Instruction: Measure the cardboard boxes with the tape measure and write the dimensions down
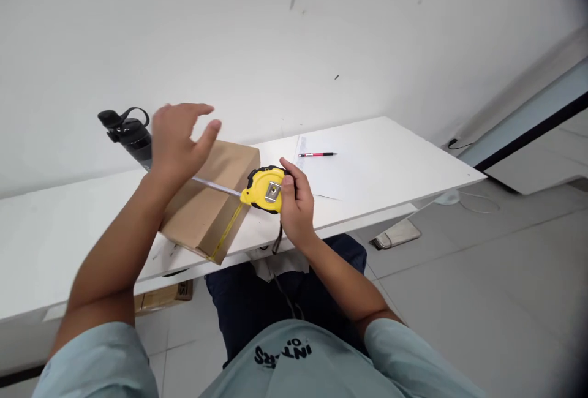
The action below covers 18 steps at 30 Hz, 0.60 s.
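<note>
My right hand [299, 205] is wrapped around a yellow-and-black plastic tape measure [261, 187], its silver clip facing me and a dark wrist strap [277, 240] hanging below. A thin, pale blade [218, 187] runs from it toward my left, across a flat brown cardboard box [188, 217], and passes behind my left wrist, where I cannot see its end. My left hand [177, 141] is raised and holds nothing that I can see, thumb and fingers spread apart.

The box lies below my left hand on a long white desk [395, 153], slanted, its near end at the front edge. A yellow strip with dark marks [225, 236] runs along the side nearest my right hand. Just left of my left hand is a black bottle with a carry loop [131, 135]. Beyond my right hand, a red-and-black pen [316, 154] rests on white paper [316, 174].

Past both hands rises a white wall [229, 37] with a few dark scuffs. Far to the right of my right hand are a black plug [452, 142] and grey floor tiles [487, 275]; below my left forearm, a brown carton [160, 299] sits under the desk.
</note>
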Available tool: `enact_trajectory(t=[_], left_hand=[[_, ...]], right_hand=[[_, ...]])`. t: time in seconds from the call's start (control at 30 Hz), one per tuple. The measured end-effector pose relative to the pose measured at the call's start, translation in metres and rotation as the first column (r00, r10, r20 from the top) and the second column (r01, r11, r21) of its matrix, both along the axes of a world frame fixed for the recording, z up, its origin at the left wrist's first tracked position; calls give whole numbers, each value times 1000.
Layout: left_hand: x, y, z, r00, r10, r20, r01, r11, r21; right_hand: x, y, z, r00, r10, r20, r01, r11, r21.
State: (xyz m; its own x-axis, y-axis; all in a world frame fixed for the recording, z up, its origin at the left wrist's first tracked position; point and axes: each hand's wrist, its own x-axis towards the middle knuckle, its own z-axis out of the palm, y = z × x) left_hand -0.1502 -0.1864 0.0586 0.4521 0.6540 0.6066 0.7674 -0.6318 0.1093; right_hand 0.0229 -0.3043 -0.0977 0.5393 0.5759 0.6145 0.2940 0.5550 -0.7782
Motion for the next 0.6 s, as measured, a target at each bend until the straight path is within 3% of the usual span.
enact_trajectory(t=[0.07,0.13,0.23,0.33,0.4,0.5,0.6], left_hand=[[-11,-16,6,995,-56,82,43,988,149],[-19,-34,5,985,-160,62,139,954,265],[-22,-51,-12,974,-163,-156,200,946,256],[-19,-49,-38,956,-108,-272,131,989,65],[-16,-40,-52,938,-28,-346,12,999,-48],[-9,-24,-60,872,111,-476,-188,975,-118],[-1,-16,-58,820,173,-546,-269,958,-100]], right_hand=[[6,7,11,997,55,-49,-57,997,-53],[7,22,25,991,125,-53,-128,990,-61],[0,54,47,953,292,-75,-301,940,-163],[-14,89,64,887,440,-141,-462,827,-320],[-23,112,67,867,467,-175,-496,773,-396],[-31,141,64,873,445,-197,-484,754,-444],[-35,160,54,877,428,-218,-480,771,-417]])
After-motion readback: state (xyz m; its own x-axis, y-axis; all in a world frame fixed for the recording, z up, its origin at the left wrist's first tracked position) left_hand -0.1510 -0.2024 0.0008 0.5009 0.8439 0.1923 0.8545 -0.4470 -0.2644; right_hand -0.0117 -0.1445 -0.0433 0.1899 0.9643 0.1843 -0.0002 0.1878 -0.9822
